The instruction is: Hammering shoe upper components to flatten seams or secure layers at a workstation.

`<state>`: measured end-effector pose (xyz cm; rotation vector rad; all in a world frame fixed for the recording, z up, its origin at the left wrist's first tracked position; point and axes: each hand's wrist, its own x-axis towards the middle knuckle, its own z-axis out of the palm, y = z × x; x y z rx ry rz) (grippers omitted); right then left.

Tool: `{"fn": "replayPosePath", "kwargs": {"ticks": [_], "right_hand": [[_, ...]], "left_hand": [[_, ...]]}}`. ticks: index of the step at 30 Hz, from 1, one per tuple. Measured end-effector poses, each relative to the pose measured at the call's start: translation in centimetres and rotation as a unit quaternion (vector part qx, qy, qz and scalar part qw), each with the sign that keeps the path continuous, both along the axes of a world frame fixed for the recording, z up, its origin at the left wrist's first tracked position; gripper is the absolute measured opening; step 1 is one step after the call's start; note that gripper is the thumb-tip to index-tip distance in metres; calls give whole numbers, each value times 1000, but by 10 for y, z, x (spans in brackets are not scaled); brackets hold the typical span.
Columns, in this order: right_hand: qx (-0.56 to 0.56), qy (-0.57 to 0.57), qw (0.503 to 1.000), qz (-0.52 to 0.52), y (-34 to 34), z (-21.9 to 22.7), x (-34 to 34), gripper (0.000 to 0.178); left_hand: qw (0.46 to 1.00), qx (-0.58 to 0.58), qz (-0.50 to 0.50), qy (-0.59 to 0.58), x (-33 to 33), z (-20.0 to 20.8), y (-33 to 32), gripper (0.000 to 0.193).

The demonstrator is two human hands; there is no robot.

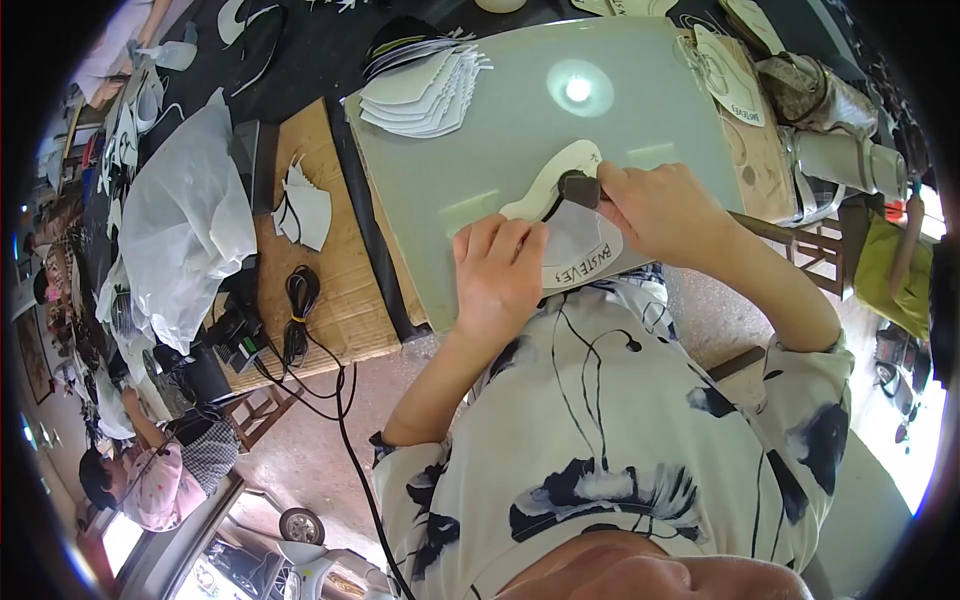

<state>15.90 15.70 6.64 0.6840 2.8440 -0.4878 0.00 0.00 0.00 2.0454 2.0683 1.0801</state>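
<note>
A grey-green cutting board (520,150) fills the middle of the bench, its bare face catching a lamp's glare near the top. To its left lies a sheet of brown cardboard (330,290), and beyond that a large crumpled clear plastic bag (185,230); what is inside the bag cannot be told. On the board's upper left corner a fanned stack of pale cut pieces (425,90) rests, well apart from the work. A coiled black cable (298,310) lies on the cardboard beside a few loose white pieces (305,210). Near the board's front edge sits a cream card pattern (570,215) with a grey sheet beneath it. The left hand (498,275) lies flat, fingers together, pressing on the pattern's lower part. The right hand (655,210) is closed around a dark-handled tool (578,188) whose tip meets the pattern's edge, just beside the left fingertips.
</note>
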Motion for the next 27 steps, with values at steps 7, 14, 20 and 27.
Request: {"fn": "replayPosePath", "kwargs": {"ticks": [7, 14, 20, 27], "right_hand": [[-49, 25, 998, 20, -6, 7, -10, 31], [-37, 43, 997, 49, 0, 7, -10, 32], [-63, 3, 995, 79, 3, -2, -13, 31], [-33, 0, 990, 137, 9, 2, -21, 31]], "left_hand": [[997, 28, 6, 77, 2, -1, -6, 29], [998, 29, 5, 57, -1, -2, -4, 23], [998, 31, -2, 53, -3, 0, -12, 21], [997, 29, -6, 64, -6, 2, -14, 26]]}}
